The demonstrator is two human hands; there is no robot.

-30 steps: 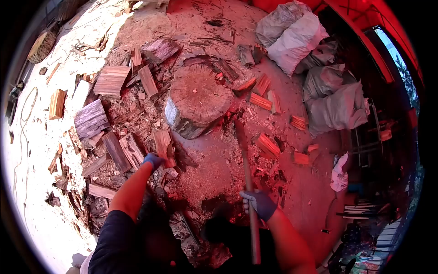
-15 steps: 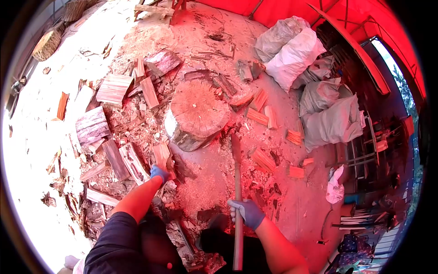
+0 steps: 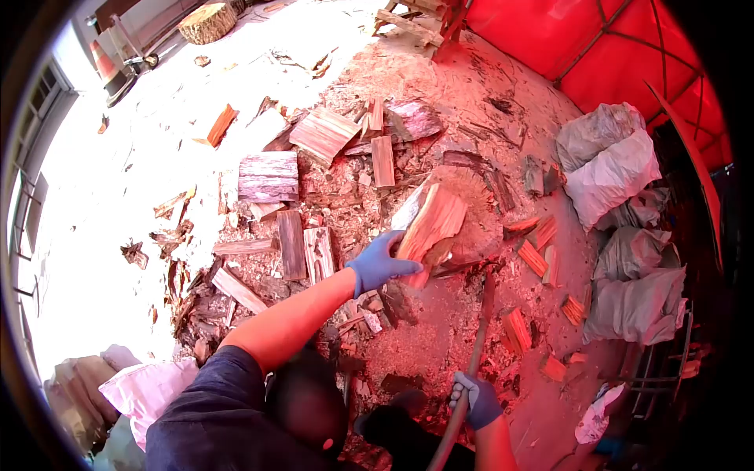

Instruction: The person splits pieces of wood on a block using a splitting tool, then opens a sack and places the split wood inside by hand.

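My left hand [image 3: 382, 263], in a blue-grey glove, grips the lower end of a split piece of firewood [image 3: 437, 224]. The piece is raised and tilted, and it covers part of the round chopping block [image 3: 483, 206] behind it. My right hand [image 3: 476, 399], gloved too, is wrapped round the wooden handle of a long axe [image 3: 476, 345]. The narrow, dark far end of the axe points toward the block, seen edge-on. Several split logs [image 3: 268, 176] lie on the chip-covered ground left of the block, and smaller orange-lit pieces [image 3: 517, 330] lie to its right.
Full pale sacks [image 3: 614, 177] stand at the right, with more sacks [image 3: 149, 396] at lower left. A traffic cone [image 3: 110, 71] and a cut log round [image 3: 207, 23] are at upper left. A wooden stand [image 3: 410, 27] is at the back, before a red tarp [image 3: 542, 39].
My left hand has lifted the firewood piece from the ground and brought it up to the block. My right hand still holds the axe, now more slanted. The view has swung left.
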